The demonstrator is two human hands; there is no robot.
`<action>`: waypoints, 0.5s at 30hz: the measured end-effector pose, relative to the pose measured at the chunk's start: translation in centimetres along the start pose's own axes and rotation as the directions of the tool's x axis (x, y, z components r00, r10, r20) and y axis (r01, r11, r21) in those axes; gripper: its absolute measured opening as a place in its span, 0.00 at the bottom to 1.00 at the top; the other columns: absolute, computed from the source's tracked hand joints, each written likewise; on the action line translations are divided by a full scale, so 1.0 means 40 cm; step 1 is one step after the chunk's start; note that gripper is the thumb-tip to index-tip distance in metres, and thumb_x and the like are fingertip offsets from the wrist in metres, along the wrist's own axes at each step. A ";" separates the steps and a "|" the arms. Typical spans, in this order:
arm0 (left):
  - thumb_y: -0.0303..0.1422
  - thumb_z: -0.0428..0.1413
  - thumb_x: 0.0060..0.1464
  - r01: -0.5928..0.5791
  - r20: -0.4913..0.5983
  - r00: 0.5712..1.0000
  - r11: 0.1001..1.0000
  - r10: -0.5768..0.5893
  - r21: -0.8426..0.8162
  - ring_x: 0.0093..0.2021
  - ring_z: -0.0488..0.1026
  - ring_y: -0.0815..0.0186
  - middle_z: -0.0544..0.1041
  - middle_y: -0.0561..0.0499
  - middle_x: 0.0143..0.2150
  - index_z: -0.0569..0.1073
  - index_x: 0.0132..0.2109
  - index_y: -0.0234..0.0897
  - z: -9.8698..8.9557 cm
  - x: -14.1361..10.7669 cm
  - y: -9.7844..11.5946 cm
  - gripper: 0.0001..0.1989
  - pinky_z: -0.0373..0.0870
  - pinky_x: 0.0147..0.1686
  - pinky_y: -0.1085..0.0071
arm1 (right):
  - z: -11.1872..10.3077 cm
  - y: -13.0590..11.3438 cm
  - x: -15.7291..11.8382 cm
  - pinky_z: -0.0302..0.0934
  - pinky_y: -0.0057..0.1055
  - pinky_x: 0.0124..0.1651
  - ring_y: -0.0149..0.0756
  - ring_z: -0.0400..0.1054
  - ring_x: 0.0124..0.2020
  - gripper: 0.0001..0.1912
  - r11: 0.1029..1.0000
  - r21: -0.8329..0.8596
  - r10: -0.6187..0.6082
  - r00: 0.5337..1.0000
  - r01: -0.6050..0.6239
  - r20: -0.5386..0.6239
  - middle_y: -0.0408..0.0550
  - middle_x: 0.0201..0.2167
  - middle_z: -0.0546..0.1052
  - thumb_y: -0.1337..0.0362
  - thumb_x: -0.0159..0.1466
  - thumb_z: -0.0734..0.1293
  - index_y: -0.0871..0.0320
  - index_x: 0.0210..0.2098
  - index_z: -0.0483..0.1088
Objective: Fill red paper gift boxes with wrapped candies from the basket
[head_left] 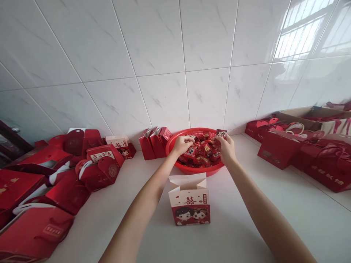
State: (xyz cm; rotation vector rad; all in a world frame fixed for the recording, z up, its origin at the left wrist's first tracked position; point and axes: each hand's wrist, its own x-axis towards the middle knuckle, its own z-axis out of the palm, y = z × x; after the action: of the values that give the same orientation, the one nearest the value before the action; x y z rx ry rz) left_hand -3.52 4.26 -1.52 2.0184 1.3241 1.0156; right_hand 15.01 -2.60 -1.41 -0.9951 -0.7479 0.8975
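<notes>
Pinching a small packet (221, 133), the right hand (225, 146) is at three o'clock of the red basket (199, 170); the left hand (182, 144), at ten, has a grip I cannot tell.

The left hand (183, 145) and right hand (226, 148) are bare, with slim, bare forearms (138, 212) tapering toward them.

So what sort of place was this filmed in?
Indoors, perhaps a household kitchen or workroom: there are marbled wall tiles with a window reflection, and a white countertop where red boxes flank a red basket of small wrapped packets.
</notes>
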 end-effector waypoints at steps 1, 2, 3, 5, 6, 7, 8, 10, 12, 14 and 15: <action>0.26 0.55 0.51 0.027 0.005 1.000 0.998 -0.027 0.058 0.37 0.78 0.65 0.82 0.53 0.34 0.80 0.32 0.38 -0.001 -0.001 0.000 0.09 0.73 0.39 0.71 | 0.000 0.000 0.000 0.71 0.32 0.33 0.40 0.74 0.32 0.07 1.000 -0.003 0.000 1.000 0.000 -0.001 0.44 0.27 0.79 0.61 0.50 0.68 0.52 0.28 0.66; 0.27 0.54 0.51 0.056 0.015 0.998 0.991 -0.058 0.121 0.36 0.77 0.65 0.81 0.53 0.32 0.80 0.31 0.38 -0.001 -0.003 0.000 0.09 0.72 0.37 0.72 | 0.000 0.001 0.000 0.71 0.32 0.33 0.40 0.74 0.32 0.07 1.000 -0.005 0.000 1.000 0.000 0.001 0.44 0.28 0.79 0.61 0.50 0.68 0.52 0.28 0.66; 0.27 0.54 0.51 0.085 0.030 0.995 0.980 -0.091 0.179 0.33 0.76 0.65 0.80 0.53 0.29 0.80 0.29 0.38 -0.001 -0.004 0.000 0.09 0.71 0.34 0.72 | 0.000 0.001 0.001 0.71 0.32 0.33 0.40 0.74 0.32 0.08 1.000 -0.005 -0.002 1.000 0.002 0.003 0.44 0.27 0.79 0.60 0.50 0.68 0.52 0.28 0.66; 0.28 0.54 0.50 0.121 0.071 0.987 0.958 -0.144 0.262 0.29 0.75 0.64 0.77 0.53 0.23 0.78 0.25 0.37 0.001 -0.008 -0.001 0.10 0.69 0.30 0.71 | 0.000 0.001 0.001 0.71 0.33 0.33 0.40 0.74 0.32 0.07 1.000 -0.001 -0.005 1.000 0.005 0.006 0.44 0.27 0.79 0.61 0.50 0.68 0.52 0.28 0.65; 0.28 0.55 0.49 0.126 0.091 0.983 0.951 -0.157 0.283 0.27 0.74 0.64 0.76 0.53 0.21 0.77 0.23 0.37 0.002 -0.009 -0.001 0.10 0.68 0.29 0.71 | 0.000 0.000 0.000 0.71 0.32 0.33 0.39 0.74 0.32 0.07 1.000 0.003 -0.005 1.000 0.005 0.006 0.44 0.27 0.79 0.61 0.50 0.68 0.52 0.28 0.65; 0.28 0.55 0.49 0.124 0.110 0.981 0.947 -0.162 0.296 0.27 0.74 0.64 0.76 0.53 0.21 0.77 0.22 0.37 0.004 -0.010 -0.001 0.10 0.68 0.29 0.70 | 0.000 0.000 0.000 0.70 0.32 0.33 0.39 0.74 0.31 0.07 1.000 0.007 -0.003 1.000 0.003 0.006 0.44 0.27 0.78 0.61 0.50 0.68 0.52 0.28 0.65; 0.28 0.56 0.48 0.119 0.125 0.978 0.943 -0.165 0.312 0.27 0.74 0.63 0.76 0.52 0.21 0.77 0.21 0.37 0.005 -0.011 -0.001 0.10 0.68 0.29 0.70 | 0.000 -0.001 -0.001 0.70 0.32 0.33 0.39 0.74 0.31 0.07 1.000 0.012 0.001 1.000 -0.001 0.004 0.43 0.26 0.78 0.61 0.50 0.68 0.52 0.27 0.65; 0.27 0.58 0.48 0.106 0.142 0.976 0.932 -0.163 0.346 0.31 0.76 0.62 0.80 0.51 0.26 0.79 0.24 0.38 0.006 -0.012 -0.001 0.08 0.70 0.33 0.70 | 0.001 -0.004 -0.003 0.70 0.32 0.33 0.37 0.73 0.30 0.06 1.000 0.022 0.010 1.000 -0.010 0.002 0.43 0.26 0.78 0.62 0.50 0.68 0.52 0.27 0.65; 0.26 0.58 0.47 0.091 0.142 0.977 0.920 -0.156 0.380 0.37 0.78 0.60 0.83 0.50 0.34 0.81 0.29 0.39 0.006 -0.013 0.000 0.06 0.72 0.38 0.69 | 0.003 -0.007 -0.005 0.69 0.31 0.33 0.36 0.72 0.29 0.06 0.999 0.036 0.018 1.000 -0.018 0.002 0.42 0.26 0.78 0.62 0.50 0.68 0.52 0.27 0.65; 0.25 0.59 0.47 0.076 0.153 0.976 0.906 -0.153 0.416 0.43 0.79 0.58 0.83 0.49 0.39 0.82 0.34 0.40 0.004 -0.012 0.000 0.08 0.72 0.43 0.67 | 0.004 -0.009 -0.008 0.69 0.31 0.34 0.36 0.73 0.29 0.07 0.999 0.045 0.023 1.000 -0.023 0.001 0.42 0.26 0.78 0.63 0.50 0.68 0.53 0.27 0.66; 0.24 0.60 0.45 0.069 0.169 0.973 0.899 -0.156 0.433 0.45 0.78 0.56 0.83 0.48 0.41 0.82 0.36 0.40 0.004 -0.011 -0.002 0.10 0.72 0.45 0.66 | 0.004 -0.009 -0.008 0.69 0.31 0.34 0.36 0.73 0.29 0.07 0.999 0.047 0.025 1.000 -0.025 0.002 0.42 0.26 0.78 0.63 0.50 0.69 0.53 0.27 0.66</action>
State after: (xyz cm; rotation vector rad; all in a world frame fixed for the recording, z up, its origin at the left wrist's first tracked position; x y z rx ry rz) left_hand -3.55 3.87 -1.81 2.2496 1.6350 0.4779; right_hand 14.82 -2.93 -1.04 -0.9643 -0.7140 0.9333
